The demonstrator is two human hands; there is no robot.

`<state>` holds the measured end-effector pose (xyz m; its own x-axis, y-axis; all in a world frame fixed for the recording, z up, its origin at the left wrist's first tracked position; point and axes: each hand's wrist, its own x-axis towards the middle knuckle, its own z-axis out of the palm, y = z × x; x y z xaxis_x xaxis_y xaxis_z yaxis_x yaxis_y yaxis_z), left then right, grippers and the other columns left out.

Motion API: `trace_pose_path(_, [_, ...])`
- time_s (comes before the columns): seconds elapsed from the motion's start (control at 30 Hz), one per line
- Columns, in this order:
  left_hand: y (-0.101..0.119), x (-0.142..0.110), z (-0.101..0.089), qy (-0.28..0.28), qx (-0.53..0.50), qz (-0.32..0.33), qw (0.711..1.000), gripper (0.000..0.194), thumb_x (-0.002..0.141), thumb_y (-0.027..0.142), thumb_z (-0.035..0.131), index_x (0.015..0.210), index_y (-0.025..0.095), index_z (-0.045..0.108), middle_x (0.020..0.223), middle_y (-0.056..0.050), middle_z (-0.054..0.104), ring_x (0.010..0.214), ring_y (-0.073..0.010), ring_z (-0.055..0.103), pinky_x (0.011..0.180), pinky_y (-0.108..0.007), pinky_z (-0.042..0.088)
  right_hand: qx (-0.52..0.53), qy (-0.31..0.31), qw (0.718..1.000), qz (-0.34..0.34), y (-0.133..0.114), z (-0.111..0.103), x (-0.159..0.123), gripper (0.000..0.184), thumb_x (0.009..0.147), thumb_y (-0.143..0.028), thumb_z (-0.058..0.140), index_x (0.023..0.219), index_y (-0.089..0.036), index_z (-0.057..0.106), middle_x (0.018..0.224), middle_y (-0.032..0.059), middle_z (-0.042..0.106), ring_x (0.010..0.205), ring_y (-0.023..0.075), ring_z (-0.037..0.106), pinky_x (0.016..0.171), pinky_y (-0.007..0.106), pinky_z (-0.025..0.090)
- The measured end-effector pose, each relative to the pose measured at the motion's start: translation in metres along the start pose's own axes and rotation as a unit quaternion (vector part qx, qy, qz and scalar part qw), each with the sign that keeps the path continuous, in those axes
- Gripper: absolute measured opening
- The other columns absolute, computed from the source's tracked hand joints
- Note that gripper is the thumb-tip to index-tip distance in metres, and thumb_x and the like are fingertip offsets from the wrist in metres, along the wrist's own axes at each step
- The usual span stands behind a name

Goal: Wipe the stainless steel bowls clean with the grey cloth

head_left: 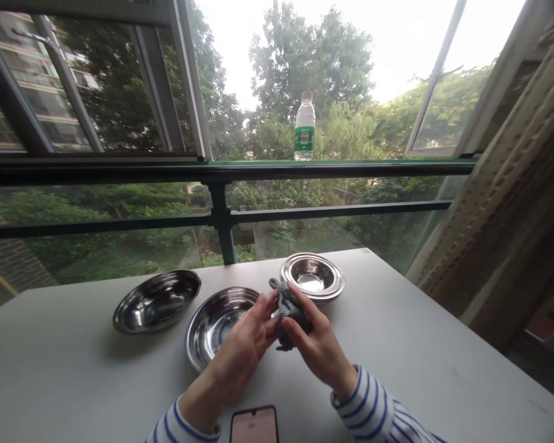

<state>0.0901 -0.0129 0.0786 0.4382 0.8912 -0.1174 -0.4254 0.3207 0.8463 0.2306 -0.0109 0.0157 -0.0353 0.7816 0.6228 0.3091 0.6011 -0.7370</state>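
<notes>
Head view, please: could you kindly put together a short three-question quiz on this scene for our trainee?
1. True or false: the smartphone lies nearer the picture's bottom edge than all the metal bowls.
2. Multiple choice: what colour is the label on the plastic bottle? A) red; B) green; C) yellow.
3. Short answer: what is the right hand gripping?

Key: 1. True. 2. B. 3. A gray cloth.
</notes>
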Motion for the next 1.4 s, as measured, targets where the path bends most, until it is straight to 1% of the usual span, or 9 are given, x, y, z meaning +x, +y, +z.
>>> trace_pose_path(0.13, [-0.004,-0.002,-0.008,-0.028,0.021,-0.003,0.999,0.062,0.084,0.055,0.039,0.130,0.014,0.048,0.132,-0.013,0.051,0.121,-0.0244,0.047,0.105,-0.038,0.030,-0.127,0.017,0.985,-0.118,0.008,-0.002,0.004,0.044,0.087,-0.017,0.051,0.130,-0.023,0.045,0.134,0.0107,0.048,0.123,0.0229,0.045,0.100,0.042,0.042])
trace_pose_path(0.27, [0.004,-0.012,-0.031,0.068,0.268,0.061,0.959,0.063,0.082,0.059,0.037,0.117,0.011,0.059,0.123,-0.015,0.059,0.114,-0.0277,0.053,0.101,-0.040,0.036,-0.309,-0.018,0.898,-0.314,0.007,-0.015,0.008,0.044,0.085,-0.007,0.051,0.128,-0.014,0.049,0.129,0.0159,0.051,0.127,0.0277,0.038,0.099,0.045,0.043])
trace_pose_path(0.4, [0.006,-0.026,-0.062,0.117,0.597,0.156,0.779,0.045,0.084,0.046,0.045,0.111,0.016,0.063,0.117,-0.012,0.064,0.110,-0.0262,0.057,0.097,-0.041,0.041,-0.405,-0.016,0.834,-0.374,0.003,-0.029,0.012,0.037,0.084,-0.009,0.055,0.121,-0.011,0.056,0.126,0.0174,0.054,0.127,0.0314,0.037,0.097,0.046,0.045])
trace_pose_path(0.57, [-0.011,-0.032,-0.088,0.043,0.791,0.341,0.506,0.037,0.084,0.033,0.048,0.110,0.010,0.063,0.111,-0.015,0.066,0.103,-0.0277,0.061,0.088,-0.041,0.050,-0.426,-0.038,0.815,-0.391,0.004,-0.030,0.013,0.032,0.087,-0.009,0.051,0.118,-0.011,0.057,0.125,0.0162,0.055,0.125,0.0300,0.040,0.095,0.044,0.046])
trace_pose_path(0.7, [-0.024,-0.032,-0.092,0.000,0.823,0.413,0.390,0.031,0.084,0.025,0.049,0.107,0.008,0.063,0.107,-0.017,0.068,0.099,-0.0283,0.063,0.083,-0.043,0.051,-0.423,-0.055,0.817,-0.388,0.007,-0.026,0.010,0.033,0.087,-0.011,0.051,0.119,-0.012,0.057,0.125,0.0155,0.055,0.125,0.0298,0.041,0.095,0.044,0.046])
trace_pose_path(1.03, [-0.029,-0.034,-0.086,-0.011,0.776,0.472,0.419,0.016,0.082,0.011,0.050,0.087,0.014,0.066,0.076,-0.006,0.072,0.068,-0.0177,0.067,0.071,-0.034,0.054,-0.402,-0.092,0.823,-0.390,0.009,-0.022,0.007,0.034,0.088,-0.011,0.049,0.122,-0.012,0.055,0.128,0.0136,0.053,0.126,0.0278,0.039,0.097,0.043,0.045])
trace_pose_path(1.17, [-0.029,-0.035,-0.085,-0.006,0.767,0.470,0.437,0.018,0.082,0.009,0.049,0.088,0.014,0.065,0.076,-0.005,0.072,0.067,-0.0176,0.067,0.070,-0.035,0.054,-0.365,-0.093,0.857,-0.351,0.014,-0.020,0.004,0.039,0.087,-0.010,0.049,0.126,-0.014,0.050,0.129,0.0137,0.052,0.127,0.0265,0.039,0.098,0.044,0.044])
trace_pose_path(1.3, [-0.020,-0.037,-0.084,0.008,0.747,0.469,0.471,0.019,0.082,0.010,0.050,0.091,0.014,0.066,0.078,-0.006,0.073,0.069,-0.0178,0.067,0.069,-0.034,0.054,-0.213,-0.056,0.950,-0.221,0.018,-0.013,-0.002,0.045,0.087,-0.012,0.049,0.131,-0.019,0.045,0.130,0.0124,0.052,0.122,0.0248,0.045,0.097,0.043,0.045])
trace_pose_path(1.4, [-0.010,-0.038,-0.085,0.023,0.727,0.439,0.528,0.017,0.082,0.014,0.052,0.092,0.015,0.067,0.081,-0.006,0.073,0.073,-0.0167,0.067,0.069,-0.029,0.055,-0.047,0.003,0.999,-0.005,0.019,-0.005,-0.006,0.037,0.088,-0.024,0.051,0.125,-0.020,0.052,0.118,0.0097,0.061,0.106,0.0236,0.059,0.089,0.041,0.051])
